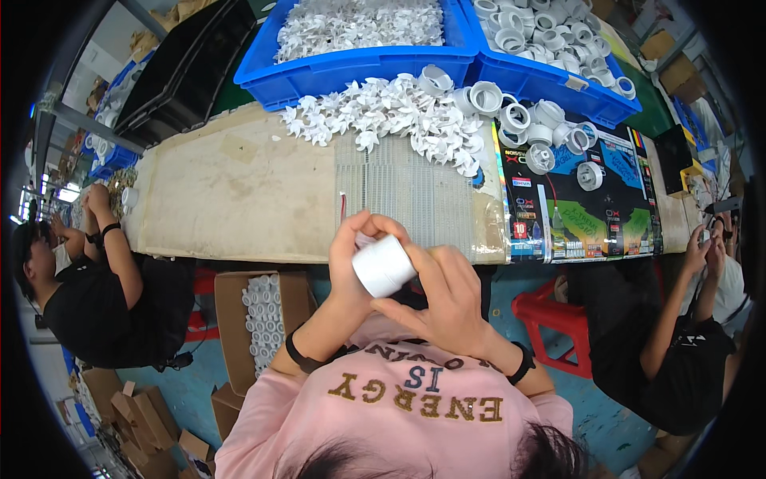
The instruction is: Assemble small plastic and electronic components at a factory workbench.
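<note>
In front of my chest, near the table's front edge, I hold a white cylindrical plastic housing point(383, 267) tilted between both hands. My left hand point(349, 259) is wrapped round its left and far side. The fingers and thumb of my right hand point(447, 299) close on its right and near side. A short red and white wire point(343, 204) sticks up just beyond my left fingers; where it leads is hidden. Past my hands lies a pile of small white finned impellers point(391, 112), with several white ring-shaped housings point(538, 124) to its right.
A blue bin point(351, 70) of impellers and another blue bin point(550, 84) of housings stand at the back. Below the table, a cardboard box point(231, 327) holds white parts. A red stool point(550, 327) is at right. Co-workers sit on both sides.
</note>
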`<state>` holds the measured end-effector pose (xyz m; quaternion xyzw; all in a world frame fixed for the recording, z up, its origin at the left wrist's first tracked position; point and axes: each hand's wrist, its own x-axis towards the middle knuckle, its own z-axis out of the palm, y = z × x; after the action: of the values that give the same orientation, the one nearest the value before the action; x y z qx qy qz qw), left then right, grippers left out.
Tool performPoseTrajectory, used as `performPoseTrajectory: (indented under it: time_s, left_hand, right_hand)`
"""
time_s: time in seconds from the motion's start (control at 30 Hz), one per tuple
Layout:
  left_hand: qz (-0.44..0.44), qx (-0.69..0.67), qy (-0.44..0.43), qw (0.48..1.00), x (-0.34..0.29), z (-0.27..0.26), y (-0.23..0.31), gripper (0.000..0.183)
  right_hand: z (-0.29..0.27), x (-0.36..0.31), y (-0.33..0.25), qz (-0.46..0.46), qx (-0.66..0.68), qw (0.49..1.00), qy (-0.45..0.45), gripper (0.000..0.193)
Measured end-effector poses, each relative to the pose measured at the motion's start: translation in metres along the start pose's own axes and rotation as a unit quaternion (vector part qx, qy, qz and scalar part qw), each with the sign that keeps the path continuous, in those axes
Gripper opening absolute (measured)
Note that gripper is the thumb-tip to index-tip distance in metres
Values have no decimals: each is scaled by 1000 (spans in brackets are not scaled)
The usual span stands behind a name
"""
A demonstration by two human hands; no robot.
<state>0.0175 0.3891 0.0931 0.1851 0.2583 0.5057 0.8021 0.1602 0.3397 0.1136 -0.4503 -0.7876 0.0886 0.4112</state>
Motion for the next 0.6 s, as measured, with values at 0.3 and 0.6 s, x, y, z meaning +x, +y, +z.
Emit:
performPoseTrajectory:
  time_s: [0.3, 0.6]
  left_hand:
    - [-147, -220, 29, 964, 24, -40, -8, 34]
    - [225, 767, 484, 356, 23, -182, 205, 41]
  right_hand:
    - [4, -6, 17, 83, 14, 996, 16, 59]
    - [-98, -58, 245, 279, -217, 908, 225, 45]
